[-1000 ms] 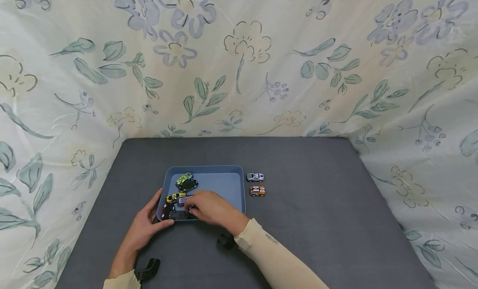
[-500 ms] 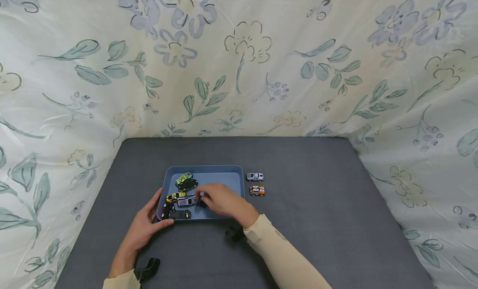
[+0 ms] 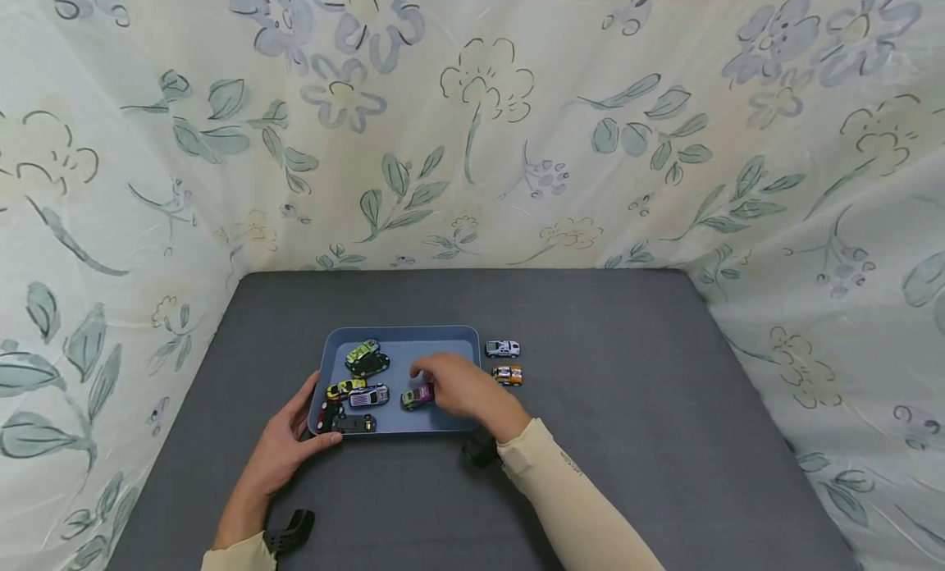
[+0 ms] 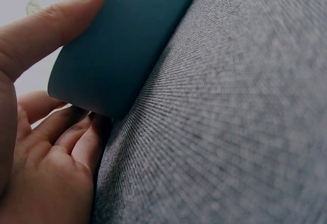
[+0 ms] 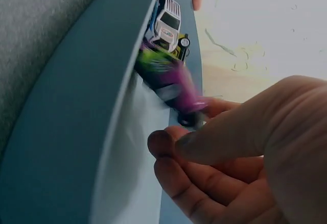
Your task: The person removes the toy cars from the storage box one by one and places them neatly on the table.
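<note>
In the head view my left hand (image 3: pixel 276 448) holds a shallow blue tray (image 3: pixel 443 333) at its left end. The left wrist view has the thumb against the wall of the tray (image 4: pixel 122 35) and the fingers at its corner. My right hand (image 3: pixel 472 395) is over the tray's right half. Its fingertips hold one end of a purple and green toy car (image 3: pixel 417 396), which looks blurred and tilted in the right wrist view. A white toy car (image 3: pixel 368 395), a yellow one (image 3: pixel 345 388) and several others, including dark and green ones, lie in the left half.
On the grey tabletop (image 3: pixel 627 415), right of the tray, a silver toy car (image 3: pixel 503 349) and an orange one (image 3: pixel 507 376) stand one behind the other. Flower-patterned cloth (image 3: pixel 480 144) walls off the back and sides.
My right hand has drawn the purple and green car rightward, away from the group on the left. My left hand keeps its place on the tray.
</note>
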The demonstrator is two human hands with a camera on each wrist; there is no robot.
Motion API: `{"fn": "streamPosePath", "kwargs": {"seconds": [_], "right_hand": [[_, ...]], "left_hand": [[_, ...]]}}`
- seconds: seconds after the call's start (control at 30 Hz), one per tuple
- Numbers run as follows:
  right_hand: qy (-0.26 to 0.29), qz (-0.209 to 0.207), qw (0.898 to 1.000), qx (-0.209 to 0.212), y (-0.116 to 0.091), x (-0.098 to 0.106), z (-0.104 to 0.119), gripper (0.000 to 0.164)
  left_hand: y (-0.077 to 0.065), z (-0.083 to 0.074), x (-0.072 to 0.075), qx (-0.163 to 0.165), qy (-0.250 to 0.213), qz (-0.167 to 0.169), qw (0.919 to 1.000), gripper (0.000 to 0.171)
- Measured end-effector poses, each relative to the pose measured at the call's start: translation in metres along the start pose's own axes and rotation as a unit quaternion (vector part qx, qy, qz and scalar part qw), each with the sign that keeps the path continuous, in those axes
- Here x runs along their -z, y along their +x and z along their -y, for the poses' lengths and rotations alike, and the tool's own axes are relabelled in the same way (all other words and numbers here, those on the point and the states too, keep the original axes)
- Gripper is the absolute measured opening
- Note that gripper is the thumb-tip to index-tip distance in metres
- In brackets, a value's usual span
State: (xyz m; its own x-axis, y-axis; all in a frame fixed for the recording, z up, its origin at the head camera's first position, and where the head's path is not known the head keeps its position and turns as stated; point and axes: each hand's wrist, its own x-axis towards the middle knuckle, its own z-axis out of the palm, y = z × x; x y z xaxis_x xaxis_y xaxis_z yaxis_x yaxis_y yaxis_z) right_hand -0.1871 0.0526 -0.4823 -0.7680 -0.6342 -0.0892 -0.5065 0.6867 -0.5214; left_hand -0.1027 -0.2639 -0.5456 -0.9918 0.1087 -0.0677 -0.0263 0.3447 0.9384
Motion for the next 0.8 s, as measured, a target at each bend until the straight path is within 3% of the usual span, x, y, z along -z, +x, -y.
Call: {"fn": "streamPosePath", "kwargs": {"seconds": [0.3, 0.8], "right_hand": [[0.005, -0.005, 1.0, 0.001, -0.001, 0.005, -0.006, 0.027], [-0.026, -0.012, 1.0, 0.004, 0.001, -0.014, -0.011, 0.029]], "left_hand": [[0.003, -0.001, 0.002, 0.006, 0.011, 0.0, 0.9999, 0.114], [0.006, 0.004, 0.002, -0.007, -0.005, 0.009, 0.9999, 0.113]]}}
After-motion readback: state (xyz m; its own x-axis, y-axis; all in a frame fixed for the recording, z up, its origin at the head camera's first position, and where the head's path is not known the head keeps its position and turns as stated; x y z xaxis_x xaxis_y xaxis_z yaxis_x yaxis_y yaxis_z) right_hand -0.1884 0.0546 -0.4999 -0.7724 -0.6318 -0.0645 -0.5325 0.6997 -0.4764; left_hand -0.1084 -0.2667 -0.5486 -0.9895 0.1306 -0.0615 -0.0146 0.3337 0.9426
